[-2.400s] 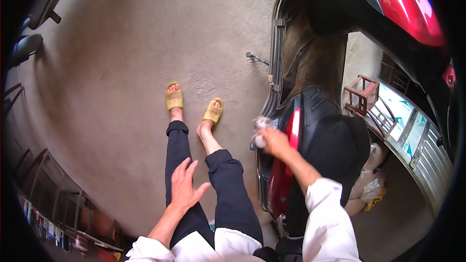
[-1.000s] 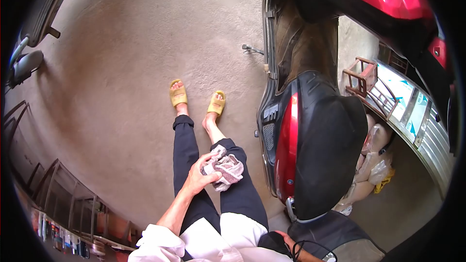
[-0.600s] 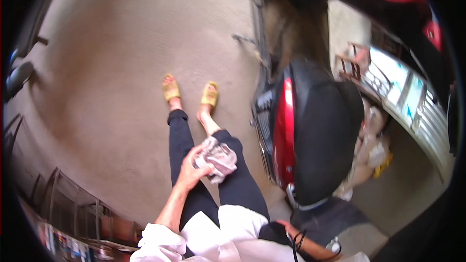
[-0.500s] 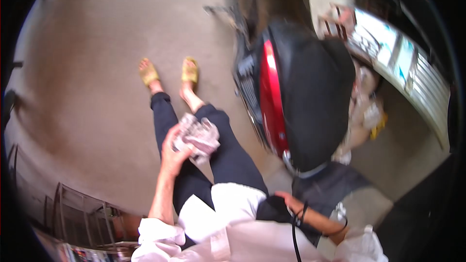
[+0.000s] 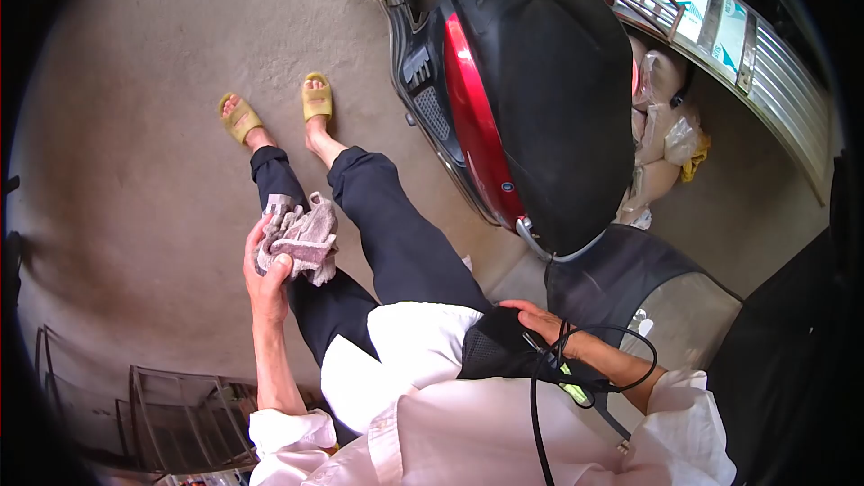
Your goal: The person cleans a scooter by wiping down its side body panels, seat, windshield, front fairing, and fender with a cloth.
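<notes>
My left hand (image 5: 268,261) is closed around a crumpled grey-pink cloth (image 5: 301,238), thumb on top, above my dark trouser leg. Loose folds of the cloth stick out past the fingers. At my waist, my right hand (image 5: 540,322) lies along the edge of a black pouch (image 5: 493,342), fingers stretched out and partly hidden. A black cable (image 5: 537,414) loops around the right wrist and hangs down over my light shirt.
A red and black scooter (image 5: 549,117) with a dark seat stands close on my right. Beyond it are plastic-wrapped bundles (image 5: 661,126) and a silvery panel (image 5: 783,81). Metal racks (image 5: 180,414) stand at lower left. My feet, in yellow slippers (image 5: 318,99), are on the concrete floor (image 5: 162,126).
My left hand, still holding the cloth, has shifted left and slightly up in view. The scooter and feet also appear further up and left as the view turned. The right hand stays at the pouch.
</notes>
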The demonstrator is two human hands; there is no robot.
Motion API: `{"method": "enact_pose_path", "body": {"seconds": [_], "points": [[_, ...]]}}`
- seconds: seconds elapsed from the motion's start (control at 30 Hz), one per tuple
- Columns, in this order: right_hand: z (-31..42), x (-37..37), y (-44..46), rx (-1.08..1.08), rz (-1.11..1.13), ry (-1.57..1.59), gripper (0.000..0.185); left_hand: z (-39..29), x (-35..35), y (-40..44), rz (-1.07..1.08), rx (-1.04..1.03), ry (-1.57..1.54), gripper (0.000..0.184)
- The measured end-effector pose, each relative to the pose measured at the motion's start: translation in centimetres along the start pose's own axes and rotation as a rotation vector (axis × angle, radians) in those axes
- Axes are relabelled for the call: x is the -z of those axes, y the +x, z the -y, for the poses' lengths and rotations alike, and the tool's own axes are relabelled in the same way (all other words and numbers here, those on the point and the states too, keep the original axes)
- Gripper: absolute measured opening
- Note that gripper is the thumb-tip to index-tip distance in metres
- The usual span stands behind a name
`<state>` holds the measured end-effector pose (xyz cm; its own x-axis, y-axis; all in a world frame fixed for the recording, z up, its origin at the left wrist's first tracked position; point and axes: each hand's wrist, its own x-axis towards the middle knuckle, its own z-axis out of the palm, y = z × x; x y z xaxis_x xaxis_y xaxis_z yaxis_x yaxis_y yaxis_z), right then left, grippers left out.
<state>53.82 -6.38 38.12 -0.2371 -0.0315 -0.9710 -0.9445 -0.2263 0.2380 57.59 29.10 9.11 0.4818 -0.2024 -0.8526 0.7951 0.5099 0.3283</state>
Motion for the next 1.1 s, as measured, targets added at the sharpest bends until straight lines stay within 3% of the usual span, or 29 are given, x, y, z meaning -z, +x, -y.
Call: {"method": "enact_pose_path", "body": {"seconds": [0.07, 0.17, 0.23, 0.3, 0.37, 0.53, 0.63, 0.7, 0.77, 0.83, 0.87, 0.97, 1.03, 1.1], "points": [[0.3, -0.5, -0.2, -0.002, -0.007, -0.015, 0.073, -0.6, 0.2, -0.2, -0.002, -0.010, 0.016, 0.092], [-0.1, -0.9, -0.8, -0.008, -0.039, 0.242, 0.072, -1.1, 0.4, -0.4, -0.006, -0.014, 0.038, 0.092], [-1.1, -1.1, -1.7, -0.174, -0.153, 0.565, 0.075, -1.3, 0.7, -0.5, 0.002, 0.001, 0.054, 0.091], [-3.3, -1.3, -2.5, -0.198, -0.147, 0.622, 0.075, -1.7, 0.8, -0.6, -0.008, 0.005, 0.067, 0.089], [-3.8, -1.3, -3.2, -0.444, -0.118, 0.954, 0.068, -2.0, 1.0, -0.6, 0.000, 0.008, 0.081, 0.088], [-1.3, -0.1, -2.2, -0.369, -0.152, 0.902, 0.062, -2.7, 1.4, -0.9, 0.037, 0.000, 0.168, 0.088], [2.0, 1.0, -2.3, -0.384, -0.084, 0.879, 0.049, -4.9, -0.4, -2.0, 0.008, -0.011, 0.099, 0.083], [2.5, 1.9, -2.0, -0.419, -0.107, 0.787, 0.048, -5.3, 0.1, -2.7, -0.046, -0.020, 0.146, 0.083], [6.0, 1.6, -2.2, -0.205, -0.070, 0.696, 0.051, -6.4, -0.4, -3.1, -0.032, -0.024, 0.160, 0.080], [6.0, 3.0, -1.2, -0.097, -0.139, 0.274, 0.063, -7.6, -2.3, -3.7, -0.070, -0.031, 0.146, 0.078], [8.9, 3.5, -1.8, 0.042, -0.127, -0.093, 0.067, -7.8, -2.2, -3.4, -0.044, -0.044, 0.142, 0.078], [14.0, 4.3, -1.1, 0.391, -0.156, -0.496, 0.069, -7.8, -3.0, -3.1, -0.046, -0.056, 0.169, 0.081], [15.4, 4.0, -0.9, 0.516, 0.073, -0.613, 0.069, -7.5, -3.1, -2.9, -0.034, -0.068, 0.156, 0.083], [15.4, 2.2, -2.0, 0.471, 0.173, -0.854, 0.069, -7.6, -3.6, -2.5, 0.008, -0.067, 0.156, 0.084]]}}
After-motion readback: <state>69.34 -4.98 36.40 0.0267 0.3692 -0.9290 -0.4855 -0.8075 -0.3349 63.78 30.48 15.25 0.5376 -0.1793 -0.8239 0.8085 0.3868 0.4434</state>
